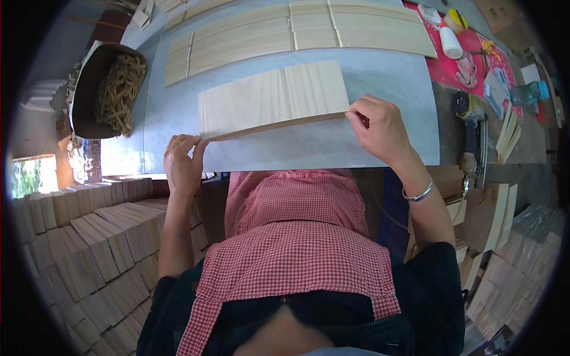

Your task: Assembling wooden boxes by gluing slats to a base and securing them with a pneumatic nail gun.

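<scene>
Between my two hands is a pale wooden board [273, 95], lying at a slight slant over the grey tabletop, its near edge showing thickness like stacked panels. At its near left corner my left hand [183, 157] pinches the edge between thumb and fingers. My right hand [379, 126] grips the near right corner, fingers curled and thumb pressed to the edge. Beyond it, several more pale boards [243, 37] lie in a row, with narrow gaps between some of them.
On the left stands an open box [89, 89] of tan strips [122, 95]. A red mat [436, 74] at right carries a white bottle [450, 44] and yellow tape [456, 21]. A power tool [470, 142] hangs at the table's right edge. Stacked wooden blocks [101, 237] fill the lower left.
</scene>
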Tool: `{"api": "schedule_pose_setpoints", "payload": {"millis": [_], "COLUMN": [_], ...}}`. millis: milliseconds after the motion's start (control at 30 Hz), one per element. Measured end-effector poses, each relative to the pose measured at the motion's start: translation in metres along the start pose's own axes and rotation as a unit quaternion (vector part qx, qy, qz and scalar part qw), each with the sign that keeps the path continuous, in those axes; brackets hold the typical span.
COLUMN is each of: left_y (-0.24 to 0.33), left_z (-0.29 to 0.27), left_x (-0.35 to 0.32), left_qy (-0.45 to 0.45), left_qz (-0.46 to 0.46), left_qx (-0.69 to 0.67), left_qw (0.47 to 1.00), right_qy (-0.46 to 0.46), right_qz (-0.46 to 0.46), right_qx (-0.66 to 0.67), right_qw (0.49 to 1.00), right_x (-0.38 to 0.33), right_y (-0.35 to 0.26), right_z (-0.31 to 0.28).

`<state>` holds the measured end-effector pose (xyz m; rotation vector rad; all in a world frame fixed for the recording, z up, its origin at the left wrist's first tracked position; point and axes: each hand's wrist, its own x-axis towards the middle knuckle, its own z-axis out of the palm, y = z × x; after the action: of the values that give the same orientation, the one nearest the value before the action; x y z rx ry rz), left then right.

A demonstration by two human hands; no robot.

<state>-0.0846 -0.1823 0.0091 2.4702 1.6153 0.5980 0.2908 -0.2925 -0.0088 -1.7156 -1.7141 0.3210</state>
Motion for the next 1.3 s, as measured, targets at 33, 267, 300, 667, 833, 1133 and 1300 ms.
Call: {"api": "schedule_pose_setpoints", "payload": {"millis": [33,267,300,667,833,1133,1300], "left_y": [0.001,0.024,0.027,0.144,0.146,0.145,0.147], "left_z": [-0.001,-0.029,-0.029,0.068,0.078,0.083,0.082], "left_x": [0.0,0.022,0.023,0.094,0.101,0.102,0.101], "left_qy": [-0.003,-0.082,-0.042,-0.163,-0.177,-0.164,-0.166], "left_qz": [-0.009,0.014,0.048,0.302,0.285,0.278,0.278], "left_qx": [-0.002,0.153,0.15,-0.054,-0.117,-0.136,-0.134], "left_qw": [1.0,0.985,0.987,0.938,0.935,0.937,0.937], "right_qy": [0.012,0.049,0.078,0.202,0.2,0.116,-0.067], "right_qz": [-0.002,0.05,0.037,0.054,0.064,0.119,0.194], "right_qx": [0.002,0.107,0.109,0.103,0.101,0.263,0.302], "right_qw": [1.0,0.992,0.99,0.973,0.972,0.95,0.931], "right_x": [0.0,0.013,0.023,0.056,0.056,0.058,0.073], "right_y": [0.001,0.031,0.022,0.016,0.01,0.038,0.056], "right_z": [0.002,-0.009,-0.003,0.042,0.043,0.031,0.016]}}
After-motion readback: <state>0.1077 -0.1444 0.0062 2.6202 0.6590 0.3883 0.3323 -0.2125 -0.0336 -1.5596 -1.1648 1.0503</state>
